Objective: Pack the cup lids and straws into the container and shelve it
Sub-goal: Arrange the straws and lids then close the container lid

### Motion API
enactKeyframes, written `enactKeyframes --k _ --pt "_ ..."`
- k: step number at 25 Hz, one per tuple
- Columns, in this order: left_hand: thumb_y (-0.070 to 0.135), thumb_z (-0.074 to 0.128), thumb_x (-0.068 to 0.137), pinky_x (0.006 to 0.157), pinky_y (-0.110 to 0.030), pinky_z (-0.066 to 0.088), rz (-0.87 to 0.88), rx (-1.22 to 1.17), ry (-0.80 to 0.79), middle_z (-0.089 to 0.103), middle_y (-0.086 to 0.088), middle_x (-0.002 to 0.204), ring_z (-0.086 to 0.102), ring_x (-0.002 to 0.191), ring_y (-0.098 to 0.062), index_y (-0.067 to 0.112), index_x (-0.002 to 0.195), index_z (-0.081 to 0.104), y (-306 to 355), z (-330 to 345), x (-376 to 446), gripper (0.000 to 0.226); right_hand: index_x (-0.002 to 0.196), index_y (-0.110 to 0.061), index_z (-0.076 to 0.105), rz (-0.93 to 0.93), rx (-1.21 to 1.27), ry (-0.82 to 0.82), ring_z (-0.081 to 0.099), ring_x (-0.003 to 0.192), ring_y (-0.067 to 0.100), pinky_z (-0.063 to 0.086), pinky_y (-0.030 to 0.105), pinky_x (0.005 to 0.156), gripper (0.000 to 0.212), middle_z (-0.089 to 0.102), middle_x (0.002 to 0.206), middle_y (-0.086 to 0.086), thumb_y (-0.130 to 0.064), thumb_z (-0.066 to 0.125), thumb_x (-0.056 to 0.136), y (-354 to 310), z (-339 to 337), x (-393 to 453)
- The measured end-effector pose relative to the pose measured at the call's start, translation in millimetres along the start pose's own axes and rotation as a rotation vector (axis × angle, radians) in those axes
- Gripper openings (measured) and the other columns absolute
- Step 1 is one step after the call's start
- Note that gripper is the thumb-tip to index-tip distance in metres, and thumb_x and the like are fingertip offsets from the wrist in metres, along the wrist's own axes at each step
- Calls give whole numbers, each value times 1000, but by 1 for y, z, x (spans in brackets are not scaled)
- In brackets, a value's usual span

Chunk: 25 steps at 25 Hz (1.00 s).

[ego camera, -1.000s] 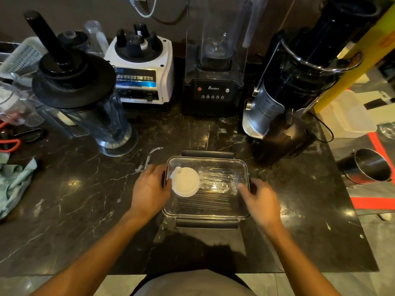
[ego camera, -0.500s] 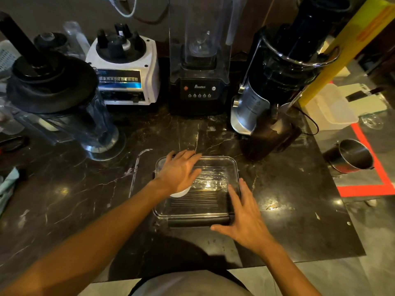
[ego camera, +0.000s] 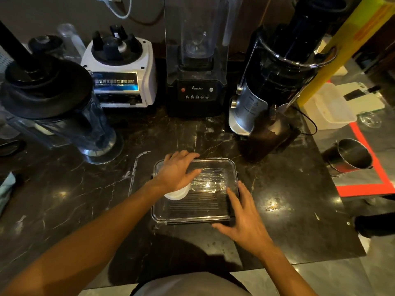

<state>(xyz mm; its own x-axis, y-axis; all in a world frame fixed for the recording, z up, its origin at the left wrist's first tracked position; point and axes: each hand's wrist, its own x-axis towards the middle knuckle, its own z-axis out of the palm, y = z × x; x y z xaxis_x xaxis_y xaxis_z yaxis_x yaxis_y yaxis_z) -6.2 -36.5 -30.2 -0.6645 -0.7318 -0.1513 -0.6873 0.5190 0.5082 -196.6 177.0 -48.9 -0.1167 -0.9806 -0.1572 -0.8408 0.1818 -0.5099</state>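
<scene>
A clear rectangular container [ego camera: 192, 212] sits flat on the dark marble counter [ego camera: 64, 199], just below the middle of the scene, with its transparent cover on top. Through the cover a white cup lid [ego camera: 177, 194] shows at about nine o'clock inside the box, and a bundle of wrapped straws [ego camera: 210, 182] glints toward its centre and two o'clock side. The person's left hand [ego camera: 177, 170] lies palm-down on the cover over the ten o'clock corner, fingers fairly straight and spread, pressing rather than gripping. The right hand [ego camera: 245, 218] rests against the container's five o'clock corner, fingers extended along the right edge and the thumb lying along the near edge by the dark clasp; it is relaxed and open, holding nothing. At twelve o'clock from the box stands a black blender base [ego camera: 196, 92] with a clear housing, at eleven o'clock a white blender base [ego camera: 121, 82], and farther round at ten o'clock a blender jug [ego camera: 64, 116] with a wide black lid. A dark juicer [ego camera: 273, 86] stands at about one o'clock, and a steel cup [ego camera: 350, 155] lies at three o'clock, well apart from the container.
</scene>
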Motion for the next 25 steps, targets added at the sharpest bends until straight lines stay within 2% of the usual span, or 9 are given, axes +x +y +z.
enactKeyframes --k 2,3,5,7,9,12,15,21,25 --pt "45 64 96 120 -53 28 -22 -125 153 50 -5 149 44 140 -24 22 151 45 -2 3 -25 63 164 -41 10 183 319 -25 6 157 8 21 36 122 119 -3 173 -13 -76 76 71 1 -7 -4" --pt "43 68 93 119 -51 32 -94 -226 243 46 -3 152 42 140 -21 23 151 44 -3 4 -41 66 163 -39 16 294 496 20 14 157 9 24 37 122 116 11 172 -12 -74 78 71 5 -8 -5" --pt "40 75 89 112 -42 39 -284 -446 365 42 2 154 40 138 -14 27 151 41 -10 11 -76 72 157 -33 37 460 842 111 42 147 15 41 35 115 93 47 156 -8 -57 80 78 10 -5 -6" --pt "45 80 83 110 -41 45 -453 -673 370 45 5 152 46 138 -14 31 150 39 -19 22 -109 80 140 -29 57 543 1058 134 63 128 16 53 21 95 54 68 135 -4 -36 73 88 9 1 -3" --pt "53 81 79 106 -44 52 -576 -887 331 55 6 147 57 132 -16 33 149 41 -20 34 -132 84 125 -20 68 552 1148 146 72 115 17 57 16 82 27 77 119 2 -21 64 98 3 3 2" --pt "32 77 87 89 -23 59 -637 -1030 337 73 11 120 70 113 -7 30 134 57 -6 47 -146 51 121 -9 72 534 1218 184 73 111 21 59 23 89 23 79 115 8 -15 58 103 -3 7 6" --pt "21 74 91 79 -8 53 -658 -1037 375 75 17 109 69 104 7 32 123 62 9 56 -148 36 115 -10 74 536 1175 204 73 111 25 58 26 94 21 79 112 10 -18 58 104 -1 11 11" --pt "25 67 96 83 -11 53 -684 -1139 420 76 14 113 69 106 5 27 128 65 15 54 -144 33 119 -13 73 502 1210 216 71 116 25 55 33 101 23 78 115 7 -17 57 104 -5 17 16" --pt "30 68 95 101 -26 51 -721 -1149 414 75 12 119 67 110 5 25 133 65 22 55 -148 39 133 -15 69 489 1194 228 68 123 22 47 44 111 32 75 126 5 -15 60 103 -3 26 14"
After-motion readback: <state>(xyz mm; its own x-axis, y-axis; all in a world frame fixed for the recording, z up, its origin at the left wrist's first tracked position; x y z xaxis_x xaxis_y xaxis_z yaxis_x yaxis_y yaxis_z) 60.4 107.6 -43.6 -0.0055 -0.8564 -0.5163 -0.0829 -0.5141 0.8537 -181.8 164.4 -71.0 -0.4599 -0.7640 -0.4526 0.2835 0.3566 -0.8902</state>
